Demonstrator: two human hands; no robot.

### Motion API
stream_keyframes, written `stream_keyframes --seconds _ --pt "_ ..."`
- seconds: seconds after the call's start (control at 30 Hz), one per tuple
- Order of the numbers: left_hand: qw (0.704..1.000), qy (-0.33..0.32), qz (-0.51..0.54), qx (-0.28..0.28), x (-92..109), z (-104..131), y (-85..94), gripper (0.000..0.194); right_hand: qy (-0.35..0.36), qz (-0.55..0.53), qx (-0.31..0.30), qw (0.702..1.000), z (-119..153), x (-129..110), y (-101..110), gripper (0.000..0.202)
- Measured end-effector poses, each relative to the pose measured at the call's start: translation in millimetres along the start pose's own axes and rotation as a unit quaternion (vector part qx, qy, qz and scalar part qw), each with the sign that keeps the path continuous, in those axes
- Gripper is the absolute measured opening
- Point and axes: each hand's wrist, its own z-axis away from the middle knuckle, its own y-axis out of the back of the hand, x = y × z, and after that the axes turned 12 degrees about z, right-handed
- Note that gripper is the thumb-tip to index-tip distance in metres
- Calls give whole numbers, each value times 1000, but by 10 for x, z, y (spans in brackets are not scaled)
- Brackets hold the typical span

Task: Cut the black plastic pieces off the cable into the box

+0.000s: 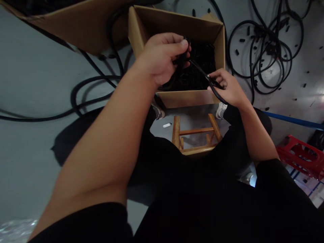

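Above an open cardboard box (187,98), my left hand (167,55) is closed on a dark piece, partly hidden by the fingers. My right hand (226,87) grips black-handled scissors (207,78) at the box's right edge. Their blades point up and left, and the tips reach the dark piece by my left fingers. Many small black pieces (199,72) lie inside the box below both hands.
Another cardboard box (83,28) stands at the upper left. Black hoses (93,79) loop beside it; more black cable (253,55) coils at the right among scattered black bits. A wooden stool (176,133) stands between the legs, a red plastic stool (300,153) at right.
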Motion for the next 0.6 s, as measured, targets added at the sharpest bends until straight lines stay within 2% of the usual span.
stream_keyframes --seconds 0.13,0.23,0.4,0.47,0.53,0.6 --pt "1000 23 -8 -18 12 33 -73 41 6 15 -14 1000 24 -84 -9 47" --pt "999 41 -22 -24 17 54 -126 35 13 25 -2 1000 24 -118 -10 45" --pt "998 44 -30 -18 1 44 -159 27 14 34 12 999 8 -67 -44 47" --pt "998 27 -53 1 -33 16 -138 31 6 23 26 999 -13 -16 -64 50" --pt "994 -5 -108 20 -85 -20 -101 42 -9 3 42 999 -36 31 -82 52" --pt "983 -31 -179 12 -146 -51 -65 53 -24 -20 46 998 -53 61 -97 55"
